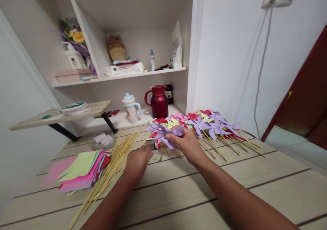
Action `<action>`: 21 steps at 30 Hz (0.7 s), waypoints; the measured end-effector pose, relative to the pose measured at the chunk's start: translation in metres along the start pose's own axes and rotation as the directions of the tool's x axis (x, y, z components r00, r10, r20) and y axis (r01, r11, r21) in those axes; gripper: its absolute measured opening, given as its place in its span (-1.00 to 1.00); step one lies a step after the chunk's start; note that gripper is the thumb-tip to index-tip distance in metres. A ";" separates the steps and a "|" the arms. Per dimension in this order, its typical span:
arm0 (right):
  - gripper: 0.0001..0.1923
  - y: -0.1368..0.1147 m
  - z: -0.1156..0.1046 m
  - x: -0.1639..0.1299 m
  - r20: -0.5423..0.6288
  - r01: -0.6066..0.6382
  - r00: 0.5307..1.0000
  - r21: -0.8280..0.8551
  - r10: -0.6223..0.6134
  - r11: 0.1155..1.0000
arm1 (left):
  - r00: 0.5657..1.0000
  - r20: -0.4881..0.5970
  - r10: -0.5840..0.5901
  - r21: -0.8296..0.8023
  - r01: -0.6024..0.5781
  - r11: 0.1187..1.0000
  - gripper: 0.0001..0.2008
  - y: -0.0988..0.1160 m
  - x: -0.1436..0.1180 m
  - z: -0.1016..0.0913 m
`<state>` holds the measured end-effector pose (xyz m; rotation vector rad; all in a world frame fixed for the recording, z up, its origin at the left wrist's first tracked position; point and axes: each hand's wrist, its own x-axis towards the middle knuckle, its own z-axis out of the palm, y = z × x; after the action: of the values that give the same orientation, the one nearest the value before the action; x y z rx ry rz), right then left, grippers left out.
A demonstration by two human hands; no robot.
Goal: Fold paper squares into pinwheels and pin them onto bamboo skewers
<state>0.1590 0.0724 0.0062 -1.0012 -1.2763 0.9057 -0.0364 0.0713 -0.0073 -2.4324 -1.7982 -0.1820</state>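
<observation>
My right hand pinches a purple paper pinwheel between thumb and fingers, above the table. My left hand is closed at the edge of a small grey box; its fingertips are partly hidden. Just below the box, a few tiny metal pieces lie on the table. Behind my right hand spreads a pile of finished pinwheels in purple, red, pink and yellow, their sticks pointing toward me. Left of my left hand lies a bundle of thin wooden sticks.
A stack of coloured paper squares sits on the table beside the sticks, near a clear container with white packets. A small raised shelf stands at the left. At the back are a cup and a red jug.
</observation>
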 end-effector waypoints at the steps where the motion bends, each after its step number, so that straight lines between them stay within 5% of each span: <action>1: -0.75 0.000 0.000 0.000 0.001 -0.002 1.000 0.000 0.002 1.000 | 1.000 -0.012 0.006 -0.021 -0.006 1.000 -0.71 -0.005 -0.003 -0.004; 5: -0.75 -0.002 0.000 -0.002 0.012 -0.026 1.000 -0.003 0.026 1.000 | 0.992 -0.078 -0.103 -0.053 0.099 0.994 -0.60 -0.035 -0.017 -0.019; 9: -0.78 -0.005 0.001 -0.004 0.042 -0.036 0.998 -0.028 0.038 0.999 | 0.996 0.004 -0.087 -0.052 0.087 0.995 -0.73 -0.055 -0.034 -0.020; 21: -0.81 -0.002 0.002 -0.005 0.150 -0.055 0.987 -0.019 0.057 0.998 | 0.998 0.043 -0.053 0.072 0.050 0.996 -0.76 -0.045 -0.052 0.003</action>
<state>0.1568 0.0669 0.0062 -0.9997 -1.3887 1.0329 -0.0948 0.0357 -0.0180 -2.3619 -1.8538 -0.0673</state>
